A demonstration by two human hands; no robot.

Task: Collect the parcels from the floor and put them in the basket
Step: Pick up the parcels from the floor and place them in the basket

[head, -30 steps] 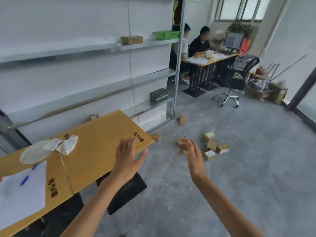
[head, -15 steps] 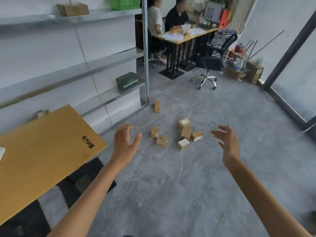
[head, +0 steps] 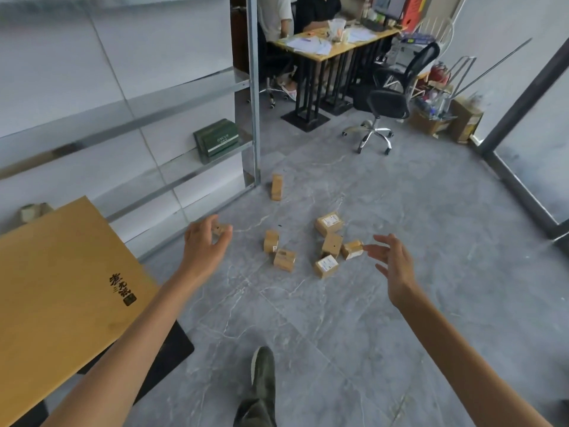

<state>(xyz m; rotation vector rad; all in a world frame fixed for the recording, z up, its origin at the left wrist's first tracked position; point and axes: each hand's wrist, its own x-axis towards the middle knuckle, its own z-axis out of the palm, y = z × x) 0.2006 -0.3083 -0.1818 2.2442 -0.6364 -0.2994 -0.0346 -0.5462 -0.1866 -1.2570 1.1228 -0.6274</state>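
A grey tiled floor [head: 308,318] fills most of the view. A metal shelf rack [head: 254,87] lines the left wall, and a wooden bench [head: 61,288] sits at the near left. A black office chair [head: 388,100] stands far back. A dark green box [head: 217,140] rests on a low shelf. Both hands are raised and empty: the left hand [head: 204,245] loosely curled, the right hand [head: 392,260] spread. The parcels [head: 328,223] lie scattered on the floor beyond them, and one lone parcel [head: 276,187] stands upright near the rack's post.
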